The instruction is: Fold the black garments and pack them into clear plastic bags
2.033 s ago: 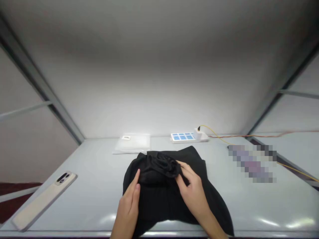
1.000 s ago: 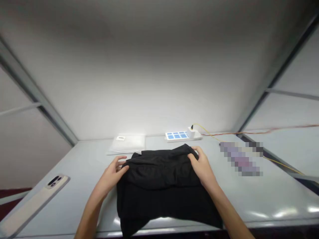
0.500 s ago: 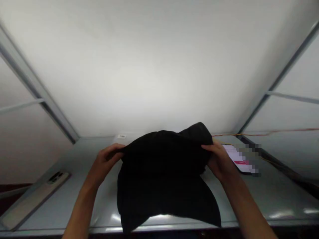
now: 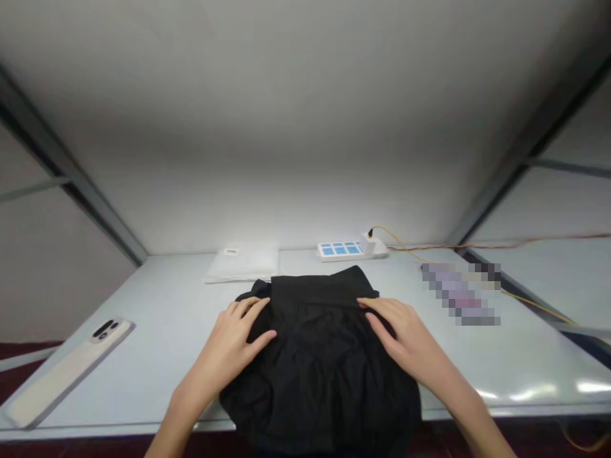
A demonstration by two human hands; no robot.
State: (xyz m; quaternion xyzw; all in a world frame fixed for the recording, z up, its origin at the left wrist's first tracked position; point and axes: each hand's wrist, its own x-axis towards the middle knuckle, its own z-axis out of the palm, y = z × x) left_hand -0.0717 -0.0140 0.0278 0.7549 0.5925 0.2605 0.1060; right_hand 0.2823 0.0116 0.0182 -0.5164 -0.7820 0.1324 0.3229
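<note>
A black cloth (image 4: 324,356), wrinkled in its lower part, lies on the shelf and hangs over the front edge. Its upper part forms a flatter band with a raised corner at the top right. My left hand (image 4: 238,337) rests on the cloth's left side, fingers spread and thumb apart. On the right side, my right hand (image 4: 401,331) lies on the cloth near the band's end, its thumb and fingers apart.
At the back stand a white power strip (image 4: 334,250) with a plug and yellow cable, and a flat white packet (image 4: 245,262). A pale phone (image 4: 67,375) lies far left. A blurred-out object (image 4: 458,296) is at right. Metal posts flank the shelf.
The cloth, earlier held up between both hands, has come down onto the shelf. Both hands have moved inward and released their pinch. The power strip and more of the packet now show.
</note>
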